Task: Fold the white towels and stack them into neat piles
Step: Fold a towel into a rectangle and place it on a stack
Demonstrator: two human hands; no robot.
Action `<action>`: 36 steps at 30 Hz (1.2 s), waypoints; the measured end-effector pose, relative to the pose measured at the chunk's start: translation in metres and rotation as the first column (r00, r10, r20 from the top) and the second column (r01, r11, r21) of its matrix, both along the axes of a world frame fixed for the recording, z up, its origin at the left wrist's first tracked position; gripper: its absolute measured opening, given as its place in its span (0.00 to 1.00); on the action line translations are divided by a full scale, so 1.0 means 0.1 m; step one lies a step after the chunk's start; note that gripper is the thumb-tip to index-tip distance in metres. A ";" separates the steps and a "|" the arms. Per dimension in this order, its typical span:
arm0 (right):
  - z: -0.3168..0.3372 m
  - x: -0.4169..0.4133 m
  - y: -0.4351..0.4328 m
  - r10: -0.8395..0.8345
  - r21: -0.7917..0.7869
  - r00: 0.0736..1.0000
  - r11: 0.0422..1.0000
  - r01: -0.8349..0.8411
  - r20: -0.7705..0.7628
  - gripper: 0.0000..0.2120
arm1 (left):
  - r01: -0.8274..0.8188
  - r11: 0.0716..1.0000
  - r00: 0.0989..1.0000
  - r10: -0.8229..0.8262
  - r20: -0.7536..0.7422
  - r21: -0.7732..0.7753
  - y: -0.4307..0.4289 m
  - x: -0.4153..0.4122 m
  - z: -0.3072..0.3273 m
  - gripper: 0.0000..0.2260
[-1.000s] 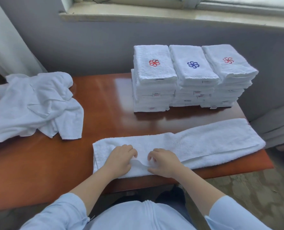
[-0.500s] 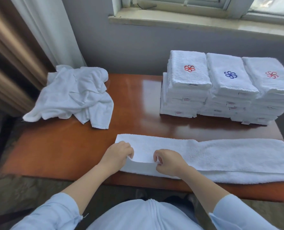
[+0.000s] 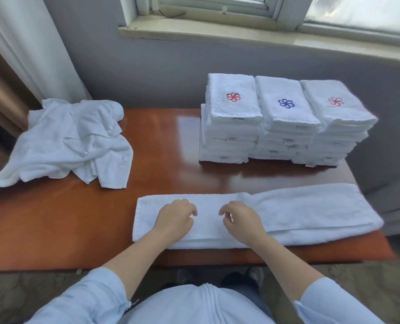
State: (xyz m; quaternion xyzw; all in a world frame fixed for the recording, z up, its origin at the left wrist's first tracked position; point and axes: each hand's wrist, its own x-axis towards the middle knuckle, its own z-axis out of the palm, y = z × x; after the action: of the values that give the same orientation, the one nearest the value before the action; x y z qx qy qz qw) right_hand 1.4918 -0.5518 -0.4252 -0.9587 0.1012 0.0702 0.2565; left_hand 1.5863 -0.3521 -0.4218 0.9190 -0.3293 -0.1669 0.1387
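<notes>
- Curled fingers on both hands, and that is as far as my feed lets me judge. The left hand [image 3: 174,222] and right hand [image 3: 242,222] are palm-down on the long towel [image 3: 311,206], fingertips facing each other with a gap between. I cannot tell whether either pinches the cloth or only rests on it.
- Both forearms come up from the near edge of the table [image 3: 77,218], angling inward over the towel's left half.
- The long towel lies flat near the table's front edge, folded lengthwise into a strip. Its long axis runs left to right, and its right end reaches the table's right side.
- Behind it, far right, three piles of folded towels [image 3: 285,136] stand side by side, touching.
- A crumpled heap of towels [image 3: 70,141] sits at the far left, well apart.
</notes>
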 end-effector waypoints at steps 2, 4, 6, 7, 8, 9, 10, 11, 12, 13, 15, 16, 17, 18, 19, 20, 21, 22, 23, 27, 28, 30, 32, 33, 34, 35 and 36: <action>0.04 -0.11 -0.21 -0.100 -0.038 0.995 0.994 0.100 0.021 0.13 | 0.063 0.998 0.998 -0.063 -0.004 -0.025 -0.27 -0.07 -0.02 0.16; 0.08 -0.22 -0.44 -0.181 -0.072 0.983 0.980 0.183 0.036 0.14 | 0.115 0.993 0.993 -0.115 0.001 -0.037 -0.54 -0.14 -0.03 0.17; 0.10 -0.32 -0.66 -0.224 -0.128 0.974 0.966 0.226 0.030 0.16 | 0.166 0.985 0.986 -0.166 0.006 -0.037 -0.79 -0.21 -0.05 0.18; 0.11 -0.37 -0.76 -0.240 -0.152 0.971 0.959 0.240 0.021 0.17 | 0.186 0.982 0.982 -0.186 0.010 -0.036 -0.90 -0.25 -0.06 0.20; 0.11 -0.40 -0.86 -0.254 -0.166 0.967 0.953 0.252 0.009 0.18 | 0.201 0.979 0.979 -0.201 0.011 -0.035 -1.01 -0.28 -0.07 0.21; 0.11 -0.43 -0.94 -0.264 -0.171 0.965 0.951 0.258 -0.010 0.19 | 0.212 0.977 0.977 -0.212 0.006 -0.031 -1.11 -0.32 -0.08 0.21; 0.10 -0.45 -1.03 -0.270 -0.169 0.962 0.951 0.259 -0.040 0.21 | 0.216 0.976 0.976 -0.216 -0.009 -0.020 -1.20 -0.36 -0.09 0.22; 0.08 -0.47 -1.10 -0.269 -0.163 0.959 0.954 0.253 -0.085 0.22 | 0.214 0.977 0.976 -0.214 -0.038 0.007 -1.28 -0.40 -0.11 0.24; 0.06 -0.48 -1.17 -0.262 -0.155 0.955 0.958 0.240 -0.141 0.24 | 0.212 0.976 0.976 -0.208 -0.070 0.055 -1.34 -0.43 -0.15 0.26; 0.03 -0.49 -1.23 -0.247 -0.149 0.948 0.964 0.220 -0.199 0.25 | 0.214 0.968 0.974 -0.202 -0.100 0.131 -1.38 -0.47 -0.19 0.30; -0.04 -0.49 -1.36 -0.199 -0.159 0.930 0.975 0.155 -0.310 0.27 | 0.229 0.924 0.971 -0.193 -0.143 0.306 -1.42 -0.51 -0.28 0.35; -0.06 -0.47 -1.42 -0.169 -0.173 0.916 0.978 0.112 -0.365 0.28 | 0.230 0.903 0.971 -0.185 -0.155 0.362 -1.43 -0.51 -0.32 0.35; -0.07 -0.45 -1.49 -0.145 -0.185 0.898 0.980 0.073 -0.416 0.30 | 0.223 0.893 0.972 -0.172 -0.162 0.391 -1.44 -0.51 -0.35 0.35; -0.08 -0.43 -1.55 -0.131 -0.192 0.880 0.980 0.046 -0.457 0.33 | 0.213 0.892 0.973 -0.156 -0.169 0.400 -1.46 -0.49 -0.38 0.35; -0.09 -0.40 -1.62 -0.127 -0.193 0.864 0.981 0.035 -0.487 0.35 | 0.200 0.895 0.974 -0.138 -0.178 0.400 -1.48 -0.47 -0.38 0.36; -0.09 -0.38 -1.69 -0.128 -0.188 0.852 0.981 0.035 -0.508 0.38 | 0.184 0.898 0.975 -0.117 -0.186 0.399 -1.51 -0.44 -0.38 0.38; -0.10 -0.37 -1.76 -0.132 -0.185 0.842 0.982 0.039 -0.523 0.40 | 0.168 0.901 0.976 -0.097 -0.193 0.400 -1.55 -0.40 -0.37 0.40; -0.12 -0.37 -1.83 -0.139 -0.185 0.834 0.982 0.045 -0.534 0.42 | 0.155 0.901 0.977 -0.078 -0.200 0.406 -1.59 -0.35 -0.35 0.43; -0.12 -0.37 -1.89 -0.147 -0.188 0.826 0.981 0.050 -0.544 0.44 | 0.145 0.897 0.976 -0.060 -0.210 0.418 -1.64 -0.30 -0.33 0.46; -0.15 -0.41 -2.07 -0.128 -0.187 0.825 0.982 0.028 -0.550 0.50 | 0.127 0.865 0.963 0.009 -0.268 0.486 -1.83 -0.14 -0.19 0.54; -0.15 -0.43 -2.10 -0.112 -0.185 0.832 0.983 0.012 -0.543 0.50 | 0.125 0.854 0.961 0.022 -0.275 0.505 -1.88 -0.13 -0.16 0.55; -0.16 -0.47 -2.13 -0.079 -0.176 0.847 0.984 -0.018 -0.526 0.51 | 0.114 0.832 0.962 0.045 -0.271 0.543 -1.98 -0.18 -0.12 0.55; -0.17 -0.53 -2.18 -0.035 -0.161 0.863 0.986 -0.053 -0.503 0.50 | 0.104 0.825 0.976 0.025 -0.219 0.556 -2.10 -0.28 -0.09 0.53; -0.17 -0.58 -2.21 -0.008 -0.154 0.872 0.985 -0.077 -0.490 0.49 | 0.108 0.833 0.986 -0.018 -0.168 0.542 -2.17 -0.36 -0.08 0.51; -0.17 -0.63 -2.26 0.019 -0.152 0.882 0.983 -0.102 -0.471 0.48 | 0.127 0.849 0.990 -0.075 -0.122 0.513 -2.24 -0.46 -0.09 0.49; -0.16 -0.69 -2.32 0.044 -0.155 0.894 0.980 -0.125 -0.445 0.46 | 0.165 0.865 0.986 -0.131 -0.105 0.475 -2.30 -0.57 -0.12 0.47; -0.16 -0.75 -2.39 0.061 -0.161 0.908 0.977 -0.139 -0.414 0.43 | 0.210 0.875 0.977 -0.171 -0.128 0.435 -2.37 -0.70 -0.16 0.45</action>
State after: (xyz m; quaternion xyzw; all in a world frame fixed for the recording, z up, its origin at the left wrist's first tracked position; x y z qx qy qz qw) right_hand 1.4171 -0.7907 -0.4412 -0.9467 0.1089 0.2715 0.1347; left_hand 1.5166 -0.5892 -0.4380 0.8812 -0.3649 -0.2900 -0.0790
